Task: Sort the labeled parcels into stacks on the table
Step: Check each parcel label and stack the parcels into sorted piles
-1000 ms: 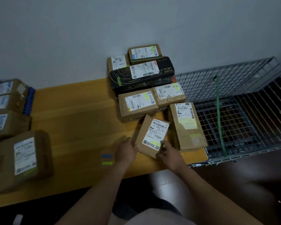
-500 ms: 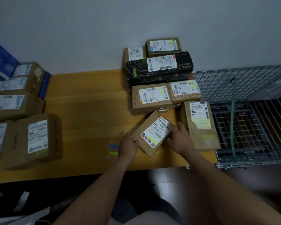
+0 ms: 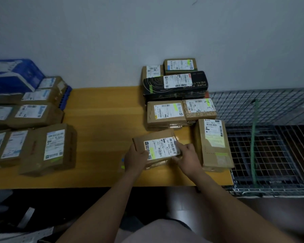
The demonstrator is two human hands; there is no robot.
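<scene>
A small brown parcel [image 3: 154, 142] with a white barcode label lies near the front of the yellow table [image 3: 104, 123]. My left hand [image 3: 136, 158] grips its near left corner. My right hand [image 3: 188, 155] holds its right end, thumb on the label. A taller brown parcel [image 3: 213, 146] lies just right of it at the table's right edge. Behind stand a brown parcel [image 3: 165, 113], a small patterned one [image 3: 198, 109], a long black box [image 3: 175, 85] and two small parcels [image 3: 180, 65] against the wall.
Several labeled brown parcels [image 3: 49, 148] fill the table's left side, with a blue crate [image 3: 12, 74] behind them. A wire mesh cage [image 3: 270, 137] with a green strap stands right of the table. Blue and green tape marks [image 3: 122, 163] sit by my left wrist.
The small parcel has turned from a tilted pose to lie nearly square with the table's front edge. Both hands turned with it, and my view has shifted left.
</scene>
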